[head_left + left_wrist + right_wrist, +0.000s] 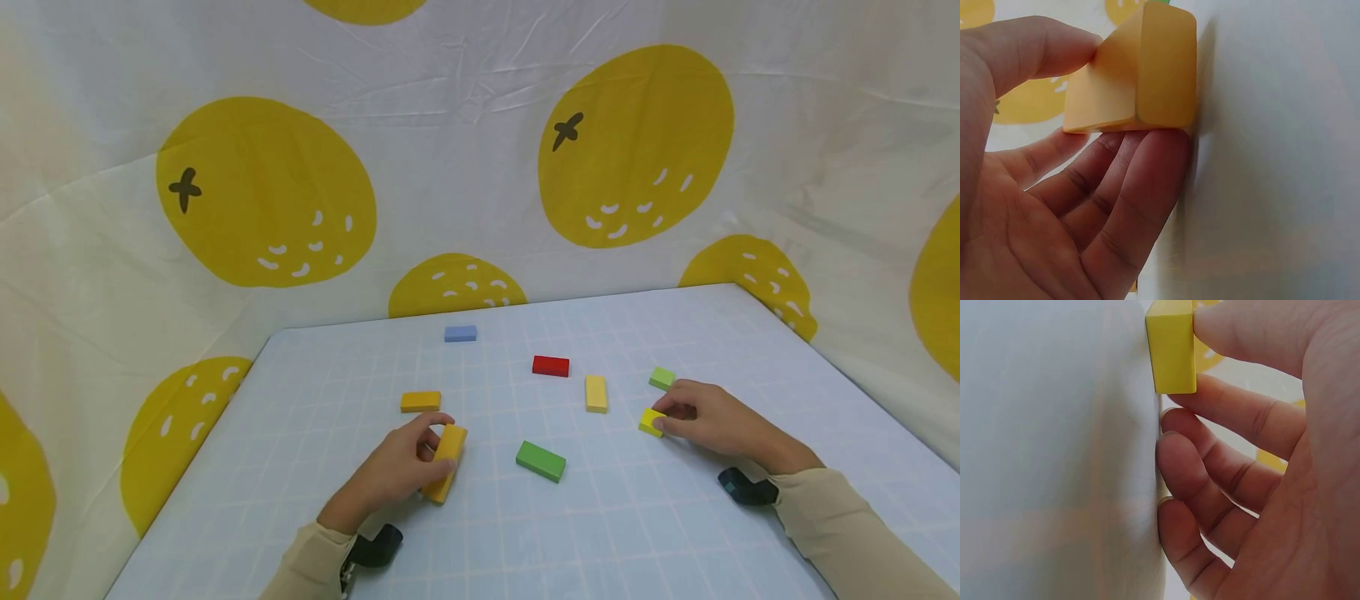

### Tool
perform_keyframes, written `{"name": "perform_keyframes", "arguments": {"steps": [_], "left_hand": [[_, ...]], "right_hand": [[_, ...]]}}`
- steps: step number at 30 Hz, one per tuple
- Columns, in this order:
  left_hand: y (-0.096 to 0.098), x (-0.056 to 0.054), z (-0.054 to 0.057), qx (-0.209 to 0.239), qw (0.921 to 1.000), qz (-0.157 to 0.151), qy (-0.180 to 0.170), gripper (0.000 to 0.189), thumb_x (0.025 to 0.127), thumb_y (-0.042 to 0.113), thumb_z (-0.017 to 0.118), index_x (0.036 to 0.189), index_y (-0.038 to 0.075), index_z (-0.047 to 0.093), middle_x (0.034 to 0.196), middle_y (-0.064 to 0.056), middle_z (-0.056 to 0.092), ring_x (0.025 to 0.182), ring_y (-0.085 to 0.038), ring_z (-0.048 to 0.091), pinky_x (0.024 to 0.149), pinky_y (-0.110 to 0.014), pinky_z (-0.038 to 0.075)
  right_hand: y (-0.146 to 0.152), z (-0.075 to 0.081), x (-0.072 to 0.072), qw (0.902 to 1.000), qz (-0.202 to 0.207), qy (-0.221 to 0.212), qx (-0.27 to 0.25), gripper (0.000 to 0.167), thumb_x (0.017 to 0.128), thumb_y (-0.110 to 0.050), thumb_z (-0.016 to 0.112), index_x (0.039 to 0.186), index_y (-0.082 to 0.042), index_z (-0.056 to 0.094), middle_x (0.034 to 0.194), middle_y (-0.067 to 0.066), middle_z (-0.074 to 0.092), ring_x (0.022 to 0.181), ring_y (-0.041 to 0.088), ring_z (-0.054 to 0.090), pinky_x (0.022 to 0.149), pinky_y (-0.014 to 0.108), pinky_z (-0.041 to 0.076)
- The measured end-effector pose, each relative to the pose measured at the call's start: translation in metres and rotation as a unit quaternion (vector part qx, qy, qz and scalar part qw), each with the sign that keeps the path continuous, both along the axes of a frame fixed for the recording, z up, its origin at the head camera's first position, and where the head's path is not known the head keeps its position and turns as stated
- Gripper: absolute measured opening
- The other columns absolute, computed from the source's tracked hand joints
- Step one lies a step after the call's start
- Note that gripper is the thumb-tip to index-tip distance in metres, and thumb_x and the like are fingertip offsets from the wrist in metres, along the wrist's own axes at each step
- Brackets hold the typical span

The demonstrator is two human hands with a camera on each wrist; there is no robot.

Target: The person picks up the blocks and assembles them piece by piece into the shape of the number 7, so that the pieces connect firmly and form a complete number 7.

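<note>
My left hand (396,467) grips an orange-yellow block (448,462) on its long sides. In the left wrist view, the thumb lies on one side of that block (1166,65) and the fingers on the other. At the right, my right hand (720,421) pinches a small bright yellow block (651,422) between thumb and index finger. The right wrist view shows the yellow block (1172,353) at the tabletop, with the other fingers curled beside it. A light green block (662,378) lies just beyond the right hand. Another orange block (421,402) lies beyond the left hand.
Between the hands lies a green block (541,462). Farther back are a pale yellow block (596,394), a red block (551,366) and a blue block (461,333). The table (510,550) has a pale grid cover, and a patterned curtain (450,167) hangs behind it.
</note>
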State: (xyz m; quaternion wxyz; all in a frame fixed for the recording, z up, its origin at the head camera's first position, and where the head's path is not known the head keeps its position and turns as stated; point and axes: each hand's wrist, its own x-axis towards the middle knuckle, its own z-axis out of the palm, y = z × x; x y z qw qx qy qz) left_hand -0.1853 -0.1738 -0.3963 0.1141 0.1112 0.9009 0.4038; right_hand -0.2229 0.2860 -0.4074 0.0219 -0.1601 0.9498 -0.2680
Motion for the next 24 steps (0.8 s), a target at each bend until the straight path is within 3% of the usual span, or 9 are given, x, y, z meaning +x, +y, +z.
{"name": "perform_keyframes", "arguments": {"steps": [12,24], "left_hand": [[0.0021,0.0018,0.0004,-0.014,0.9998,-0.014,0.005,0.057,0.085,0.024,0.079,0.136,0.017,0.055,0.099,-0.001,0.06,0.084,-0.019,0.055,0.068,-0.032,0.051],[0.0011,0.0029,0.0003,-0.023,0.9997,-0.004,0.003,0.058,0.085,0.027,0.08,0.136,0.019,0.055,0.099,0.0,0.06,0.084,-0.018,0.056,0.068,-0.03,0.051]], "right_hand": [[-0.001,0.0021,0.001,1.0,0.002,-0.003,0.003,0.025,0.089,-0.029,0.075,0.107,-0.011,0.072,0.09,-0.005,0.059,0.082,0.016,0.052,0.068,0.027,0.047],[-0.0006,-0.0008,-0.0001,1.0,0.0,-0.005,0.004,0.026,0.09,-0.03,0.075,0.108,-0.011,0.071,0.09,-0.005,0.058,0.082,0.016,0.052,0.068,0.027,0.047]]}}
